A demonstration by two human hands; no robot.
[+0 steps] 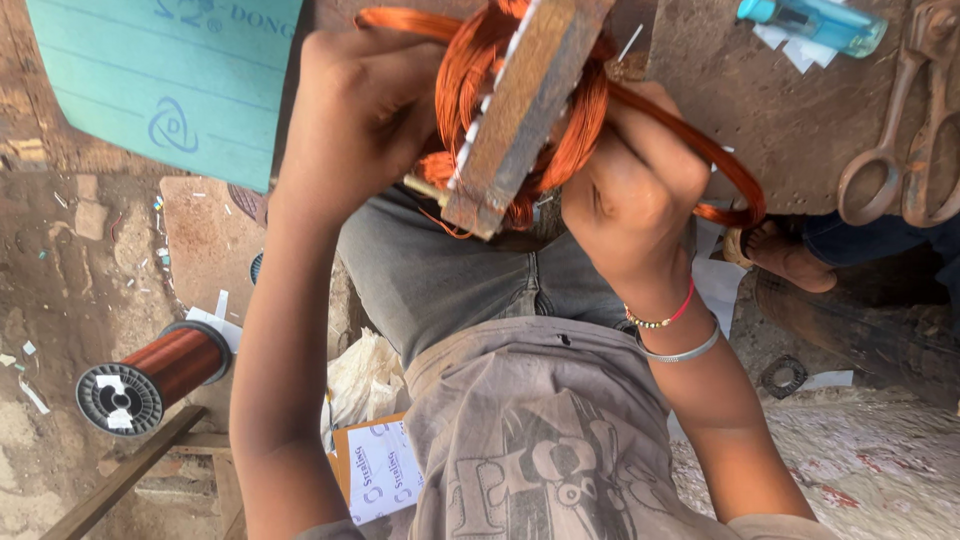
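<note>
Left hand (355, 110) is closed around the left side of a bundle of copper wire coils (470, 80), which is wound on a flat rusty metal block (520, 100) held over the person's lap — fingers wrapped in, grip tight. Right hand (625, 200) is fisted on the right side of the same coils, with one loop of copper wire running out past it toward a bare foot (785, 255). Nearby: a spool of copper wire (150, 375) on the ground at left, a green sheet (150, 80) top left, rusty scissors (905, 130) and a blue lighter (815, 20) top right — all untouched.
</note>
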